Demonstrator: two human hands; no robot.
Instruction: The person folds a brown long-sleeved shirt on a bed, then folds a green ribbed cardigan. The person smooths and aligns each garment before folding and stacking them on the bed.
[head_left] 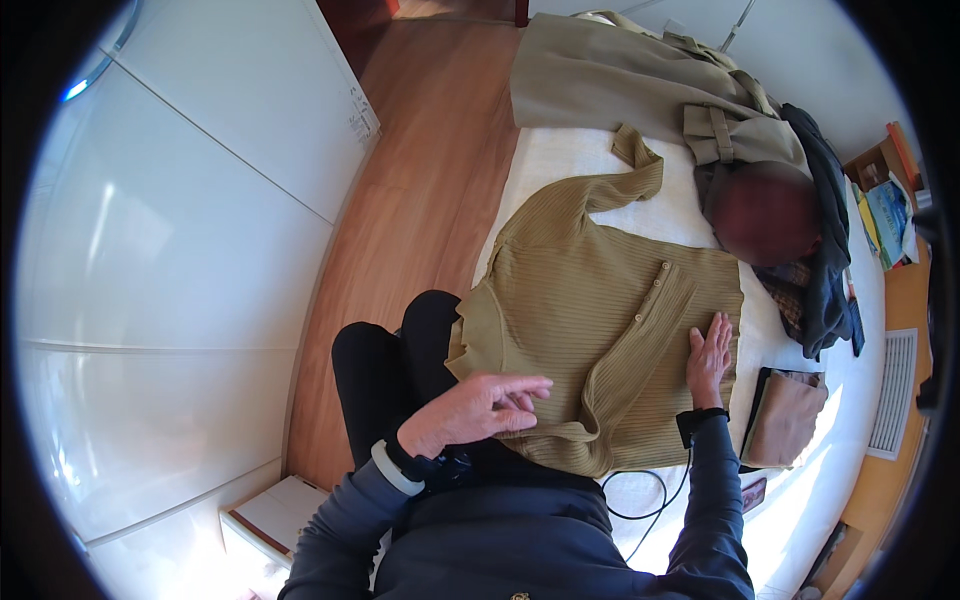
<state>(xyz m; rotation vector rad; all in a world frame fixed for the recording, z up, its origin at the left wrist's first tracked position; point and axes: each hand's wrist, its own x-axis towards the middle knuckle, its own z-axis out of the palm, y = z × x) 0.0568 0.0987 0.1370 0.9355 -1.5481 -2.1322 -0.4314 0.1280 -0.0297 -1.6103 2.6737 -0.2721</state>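
An olive-mustard ribbed knit sweater point(560, 290) lies spread on the white bed cover. Its collar end points left, and one sleeve reaches away toward the far side with its cuff bent over. The near sleeve, with several small buttons, is folded across the body. My right hand point(710, 358) rests flat on the sweater near its right-hand hem, fingers spread. Over the near left part of the sweater is my left hand point(475, 410), fingers loosely stretched to the right, holding nothing; whether it touches the knit I cannot tell.
A khaki coat point(600, 75) lies across the far end of the bed point(520, 170). Dark clothing point(825, 310) and a folded brown cloth point(787, 415) lie to the right. A black cable point(650, 515) loops near my right arm. White cabinets point(180, 230) stand left.
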